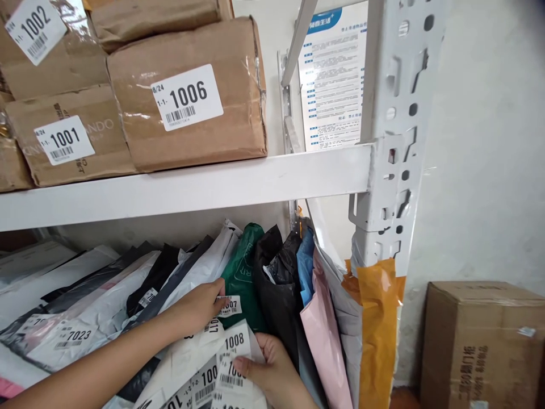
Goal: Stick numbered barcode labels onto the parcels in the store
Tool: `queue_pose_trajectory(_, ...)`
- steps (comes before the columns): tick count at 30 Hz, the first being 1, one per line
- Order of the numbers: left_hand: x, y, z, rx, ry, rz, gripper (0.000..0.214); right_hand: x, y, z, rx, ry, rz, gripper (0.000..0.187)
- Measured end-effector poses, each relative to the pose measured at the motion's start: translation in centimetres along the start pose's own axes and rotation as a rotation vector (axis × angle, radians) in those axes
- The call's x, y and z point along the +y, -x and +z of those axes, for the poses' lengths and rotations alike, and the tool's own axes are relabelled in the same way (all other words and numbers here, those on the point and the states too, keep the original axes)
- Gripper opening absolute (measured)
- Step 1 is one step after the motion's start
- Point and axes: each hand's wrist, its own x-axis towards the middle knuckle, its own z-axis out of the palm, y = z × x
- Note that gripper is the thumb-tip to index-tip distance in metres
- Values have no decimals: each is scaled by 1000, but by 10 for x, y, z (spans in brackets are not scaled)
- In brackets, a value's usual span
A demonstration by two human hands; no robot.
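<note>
Nearest the lens, the right hand is pinching the white parcel labelled 1008 by its right edge, thumb lying over the label, at the bottom of the lower shelf's row. Just up and left of it, the left hand is reaching in with its fingertips resting on the small 1007 label of the green parcel, fingers half curled and not closing round anything that I can see.

Judging by how things are lying, the sorting through of this row looks to be in its middle: several white parcels are tipped forward under the hands, while the bags to the right of the hands are standing untouched. Nothing is being lifted clear of the shelf.

Counting to the right of the hands: one green, one black, one blue, one pink, one grey and one orange bag against the metal upright. To the left of the hands, white and dark bags are overlapping too much to number; one is reading 7023. Above the hands, on the upper shelf, four brown boxes are showing, three labelled: 1002, 1001 and 1006. One more carton is sitting on the floor, far right of the hands, and one printed notice is hanging behind the rack
</note>
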Motion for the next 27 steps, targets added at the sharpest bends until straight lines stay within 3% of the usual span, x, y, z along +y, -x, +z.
queue_pose_trajectory(3,2,3,-3,-12,-3,-34,25,-1,12,-1,23,20,-2,46)
queue_pose_trajectory(6,6,12,-10,-68,-12,-87,47,-7,18,0,109,14,-42,45)
queue_pose_trajectory(9,13,30,-18,39,-108,-76,68,-12,21,1,124,25,-47,46)
queue_pose_trajectory(12,25,53,-22,64,-27,-50,55,-15,24,4,115,-3,-84,41)
queue_pose_trajectory(16,35,76,-4,-35,125,-96,40,-18,28,11,143,-76,-141,34)
queue_pose_trajectory(21,26,81,33,36,146,-18,32,-23,24,24,237,-182,-143,38)
queue_pose_trajectory(27,19,81,42,115,269,-39,38,-42,16,38,206,-246,-21,36)
